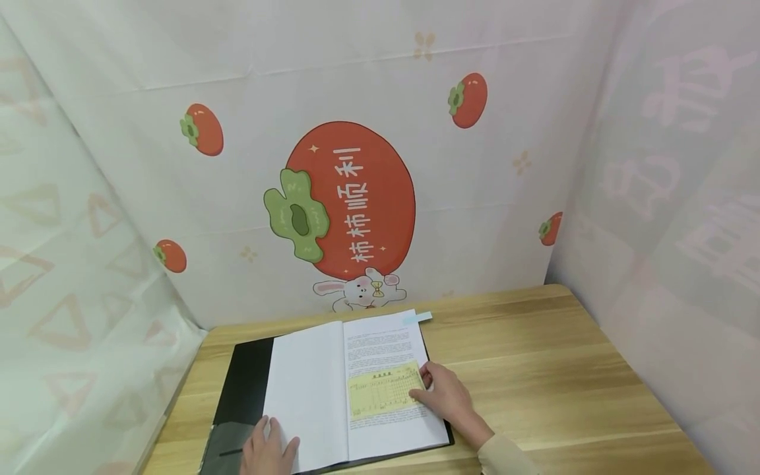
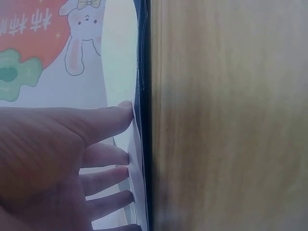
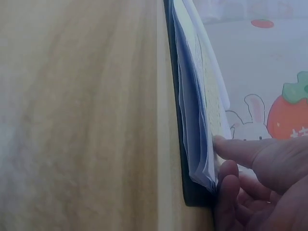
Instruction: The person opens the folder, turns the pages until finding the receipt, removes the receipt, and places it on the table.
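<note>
A black folder (image 1: 246, 382) lies spread on the wooden table, with white pages inside. Its left page (image 1: 305, 396) is blank, and the right page (image 1: 377, 346) carries printed text. On that right page lies a yellow printed slip (image 1: 380, 392) with a grid. My right hand (image 1: 448, 396) pinches the slip's right edge, thumb on top and fingers curled at the page edge; the right wrist view shows this hand (image 3: 260, 178) beside the folder's page stack (image 3: 192, 110). My left hand (image 1: 267, 448) rests with its fingers extended on the lower left of the blank page, also in the left wrist view (image 2: 62, 159).
A pale blue tab (image 1: 424, 316) sticks out from the top right of the pages. The wooden table (image 1: 534, 369) extends to the right of the folder. Behind it hangs a white cloth (image 1: 475, 231) printed with persimmons and a rabbit, with more cloth at both sides.
</note>
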A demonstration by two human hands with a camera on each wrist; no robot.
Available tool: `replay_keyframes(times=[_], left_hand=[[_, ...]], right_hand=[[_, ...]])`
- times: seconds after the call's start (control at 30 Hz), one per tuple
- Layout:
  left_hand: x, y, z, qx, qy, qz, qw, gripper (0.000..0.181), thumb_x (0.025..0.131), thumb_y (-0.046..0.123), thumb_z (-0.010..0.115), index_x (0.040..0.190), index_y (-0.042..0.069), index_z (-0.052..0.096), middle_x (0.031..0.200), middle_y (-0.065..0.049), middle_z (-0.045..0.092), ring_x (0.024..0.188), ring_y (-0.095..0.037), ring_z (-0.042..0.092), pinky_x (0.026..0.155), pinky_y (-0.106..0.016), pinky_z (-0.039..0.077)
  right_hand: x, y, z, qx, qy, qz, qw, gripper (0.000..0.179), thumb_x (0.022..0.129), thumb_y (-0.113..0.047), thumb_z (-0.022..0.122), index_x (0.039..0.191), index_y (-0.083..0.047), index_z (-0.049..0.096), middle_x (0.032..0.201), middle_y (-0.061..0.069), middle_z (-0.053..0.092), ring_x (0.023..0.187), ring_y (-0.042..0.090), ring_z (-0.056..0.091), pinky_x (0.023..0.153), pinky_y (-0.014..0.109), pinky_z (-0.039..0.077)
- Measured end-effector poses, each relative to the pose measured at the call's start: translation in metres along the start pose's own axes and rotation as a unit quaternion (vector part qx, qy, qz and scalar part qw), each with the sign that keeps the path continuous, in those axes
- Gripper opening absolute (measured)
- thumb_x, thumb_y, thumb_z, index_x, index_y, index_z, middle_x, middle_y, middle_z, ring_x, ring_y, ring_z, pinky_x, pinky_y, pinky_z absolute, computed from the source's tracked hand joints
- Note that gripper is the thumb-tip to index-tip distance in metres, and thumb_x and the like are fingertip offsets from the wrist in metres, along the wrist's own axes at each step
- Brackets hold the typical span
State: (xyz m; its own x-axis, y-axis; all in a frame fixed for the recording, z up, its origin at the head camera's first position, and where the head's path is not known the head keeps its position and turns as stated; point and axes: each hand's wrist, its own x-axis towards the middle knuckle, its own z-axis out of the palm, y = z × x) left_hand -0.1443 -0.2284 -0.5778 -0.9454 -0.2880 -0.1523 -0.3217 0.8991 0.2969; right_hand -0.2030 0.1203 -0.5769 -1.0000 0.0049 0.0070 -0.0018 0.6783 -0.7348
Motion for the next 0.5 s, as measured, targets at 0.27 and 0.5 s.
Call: replay_keyframes(times=[0.27, 0.5], left_hand=[[-0.0007, 0.0018, 0.0013, -0.001, 0.0, -0.003, 1.0, 0.072, 0.093, 0.026, 0.08, 0.14, -0.019, 0.049, 0.148, -0.037, 0.039, 0.132, -0.058, 0.041, 0.112, -0.071, 0.037], [-0.0027, 0.002, -0.0004, -0.023, 0.002, 0.001, 0.9997, 0.072, 0.093, 0.026, 0.079, 0.14, -0.019, 0.049, 0.149, -0.037, 0.038, 0.135, -0.058, 0.039, 0.114, -0.072, 0.034]], right_hand=[[0.0004, 0.0033, -0.0017, 0.009, -0.002, -0.013, 0.9999, 0.022, 0.089, -0.023, 0.085, 0.098, -0.012, 0.068, 0.081, -0.006, 0.057, 0.069, 0.013, 0.049, 0.057, 0.026, 0.035], [0.0037, 0.0074, -0.0069, 0.081, -0.038, -0.018, 0.9958, 0.017, 0.096, -0.019, 0.078, 0.101, -0.008, 0.067, 0.081, 0.0, 0.059, 0.052, 0.009, 0.052, 0.045, 0.021, 0.043]])
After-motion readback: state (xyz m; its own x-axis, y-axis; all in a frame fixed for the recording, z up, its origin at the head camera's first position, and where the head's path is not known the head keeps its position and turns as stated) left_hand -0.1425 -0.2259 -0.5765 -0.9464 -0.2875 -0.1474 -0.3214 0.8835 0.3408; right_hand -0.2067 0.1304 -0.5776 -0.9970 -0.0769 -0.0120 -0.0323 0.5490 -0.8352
